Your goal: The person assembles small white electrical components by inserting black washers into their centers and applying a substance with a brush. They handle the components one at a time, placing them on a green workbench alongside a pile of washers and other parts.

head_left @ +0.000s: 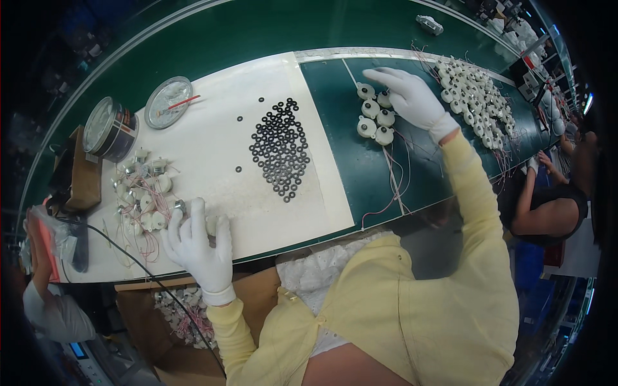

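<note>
My left hand (pixel 201 249), in a white glove, is at the near left, beside a heap of small white motors (pixel 147 204) with pink wires. Between its thumb and forefinger shows a beige round part, seemingly a motor (pixel 211 225), mostly hidden by the fingers. On the green section to the right, my right hand (pixel 413 98), also gloved, reaches over a small cluster of motors (pixel 368 108) set in two rows. Its fingers stretch out to the left above them, the fingertips at the far end of the cluster. Black rings sit on the tops of these motors.
Many loose black rings (pixel 280 151) lie on the white sheet (pixel 219 128). Behind are an open tin (pixel 119 138) and a round lid (pixel 161 116) with a red stick. More motors (pixel 476 103) cover the far right. A cardboard box (pixel 257 296) of parts stands below the edge.
</note>
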Demonstrator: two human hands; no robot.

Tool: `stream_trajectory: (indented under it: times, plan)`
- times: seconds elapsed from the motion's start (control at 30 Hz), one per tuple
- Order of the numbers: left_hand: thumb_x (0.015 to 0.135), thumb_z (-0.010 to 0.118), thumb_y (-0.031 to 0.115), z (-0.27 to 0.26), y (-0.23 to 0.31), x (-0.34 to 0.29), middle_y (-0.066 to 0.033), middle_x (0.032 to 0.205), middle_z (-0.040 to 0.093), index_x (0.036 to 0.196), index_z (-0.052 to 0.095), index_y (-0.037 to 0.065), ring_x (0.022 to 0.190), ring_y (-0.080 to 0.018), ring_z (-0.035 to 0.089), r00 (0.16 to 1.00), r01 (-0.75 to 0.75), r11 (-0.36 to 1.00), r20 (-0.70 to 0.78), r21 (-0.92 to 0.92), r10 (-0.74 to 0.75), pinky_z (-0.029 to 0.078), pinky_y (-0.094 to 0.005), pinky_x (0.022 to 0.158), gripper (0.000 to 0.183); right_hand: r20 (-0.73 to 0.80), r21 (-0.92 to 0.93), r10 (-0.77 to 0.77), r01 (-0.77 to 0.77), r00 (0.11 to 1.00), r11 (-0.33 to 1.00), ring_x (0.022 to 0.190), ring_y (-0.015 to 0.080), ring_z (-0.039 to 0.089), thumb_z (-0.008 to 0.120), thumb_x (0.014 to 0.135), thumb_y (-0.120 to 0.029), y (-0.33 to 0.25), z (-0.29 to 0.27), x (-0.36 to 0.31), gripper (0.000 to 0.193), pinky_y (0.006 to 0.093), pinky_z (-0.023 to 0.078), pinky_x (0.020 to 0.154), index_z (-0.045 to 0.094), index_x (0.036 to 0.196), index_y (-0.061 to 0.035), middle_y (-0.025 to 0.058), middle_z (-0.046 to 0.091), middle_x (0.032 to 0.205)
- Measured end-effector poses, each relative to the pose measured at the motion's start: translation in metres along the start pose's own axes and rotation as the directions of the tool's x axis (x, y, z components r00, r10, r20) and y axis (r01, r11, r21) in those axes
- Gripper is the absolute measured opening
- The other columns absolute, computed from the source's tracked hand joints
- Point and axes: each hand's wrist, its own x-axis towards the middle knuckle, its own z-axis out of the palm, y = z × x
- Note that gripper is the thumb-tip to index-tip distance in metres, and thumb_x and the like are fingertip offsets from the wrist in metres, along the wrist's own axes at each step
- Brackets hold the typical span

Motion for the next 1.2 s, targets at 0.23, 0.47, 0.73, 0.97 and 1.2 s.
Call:
stream_trajectory:
  times: [0.23, 0.47, 0.73, 0.97, 1.2]
  plan:
    - [0.082, 0.077, 0.024, 0.000, 0.003, 0.001, -0.0019, 0.097, 0.065, 0.126, 0.068, 0.009, 0.118, -0.0293, 0.055, 1.000, 0.011, 1.000, 0.011, -0.008, -0.010, 0.034, -0.0484, 0.106, 0.047, 0.334, -0.062, -0.071, 0.097, 0.940, 0.993, 0.101, 0.0334, 0.066, 0.049, 0.076, 0.007, 0.011, 0.000, 0.022, 0.045, 0.0416, 0.053, 0.090, 0.074, 0.111, -0.0087, 0.0145, 0.069, 0.113]
    - [0.082, 0.076, 0.019, -0.011, 0.005, 0.003, -0.0076, 0.112, 0.067, 0.128, 0.066, 0.005, 0.117, -0.0328, 0.055, 0.998, -0.015, 0.999, 0.060, 0.042, 0.012, 0.036, -0.0488, 0.103, 0.049, 0.214, 0.018, 0.015, -0.019, 0.977, 1.000, 0.101, 0.0353, 0.065, 0.054, 0.085, 0.002, -0.011, -0.020, 0.012, 0.041, 0.0405, 0.052, 0.090, 0.069, 0.121, -0.0063, 0.0187, 0.068, 0.115]
    - [0.079, 0.076, 0.021, -0.056, 0.032, 0.026, -0.0062, 0.101, 0.068, 0.135, 0.059, 0.001, 0.114, -0.0296, 0.057, 0.998, -0.062, 0.927, -0.006, -0.370, 0.064, 0.035, -0.0479, 0.103, 0.062, 0.201, 0.349, -0.226, 0.146, 0.953, 0.925, 0.080, 0.0372, 0.066, 0.074, 0.072, -0.012, -0.203, -0.018, -0.001, 0.063, 0.0400, 0.051, 0.069, 0.053, 0.131, -0.0005, 0.0215, 0.060, 0.126]
    - [0.093, 0.062, 0.028, -0.054, 0.068, 0.024, -0.0084, 0.089, 0.067, 0.137, 0.053, -0.010, 0.080, -0.0267, 0.063, 0.982, -0.180, 0.744, -0.076, -0.644, 0.172, 0.047, -0.0395, 0.086, 0.058, -0.218, 0.753, -0.135, 0.254, 0.967, 0.607, 0.080, 0.0276, 0.067, 0.084, 0.071, -0.009, -0.243, 0.036, -0.038, 0.069, 0.0351, 0.052, 0.071, 0.056, 0.133, 0.0037, 0.0175, 0.067, 0.109]
    - [0.091, 0.061, 0.009, -0.049, 0.042, 0.006, -0.0088, 0.075, 0.057, 0.129, 0.062, -0.007, 0.068, -0.0265, 0.054, 0.980, -0.104, 0.780, 0.069, -0.618, 0.186, 0.047, -0.0410, 0.076, 0.041, 0.188, 0.806, 0.061, -0.119, 0.980, -0.579, 0.062, 0.0112, 0.058, 0.074, 0.086, -0.048, -0.201, 0.015, -0.052, 0.084, 0.0229, 0.040, 0.051, 0.043, 0.147, 0.0011, 0.0040, 0.066, 0.080]
